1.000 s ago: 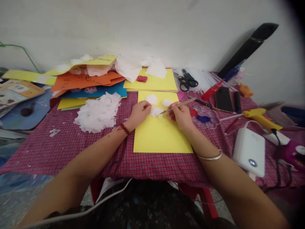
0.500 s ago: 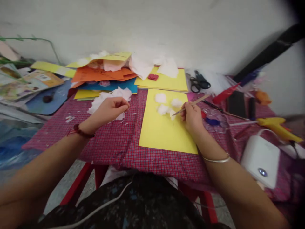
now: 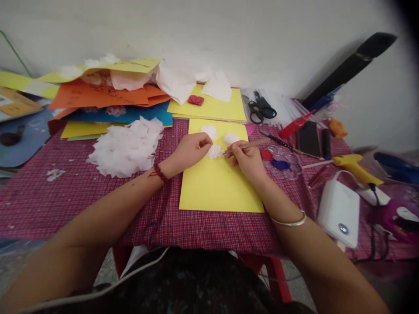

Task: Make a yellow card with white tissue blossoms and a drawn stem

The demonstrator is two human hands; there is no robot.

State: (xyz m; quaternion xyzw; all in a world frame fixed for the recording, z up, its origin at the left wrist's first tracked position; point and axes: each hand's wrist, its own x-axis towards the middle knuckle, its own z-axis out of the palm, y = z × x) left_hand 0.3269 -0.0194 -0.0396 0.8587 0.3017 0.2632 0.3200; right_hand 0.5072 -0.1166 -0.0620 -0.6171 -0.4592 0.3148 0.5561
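Yellow sheet (image 3: 222,187) at the middle of the tabletop (image 3: 183,226), its lower edge near the front edge. White tufts (image 3: 215,151) lie on its upper half. The right hand (image 3: 226,152) pinches a thin stick (image 3: 252,144), tip at the lowest tuft. The left hand (image 3: 208,144), thumb and forefinger pressed together, hovers beside that tuft; whether it grips anything cannot be told. Paper pile (image 3: 126,148) left of the sheet; palette (image 3: 281,162) to the right.
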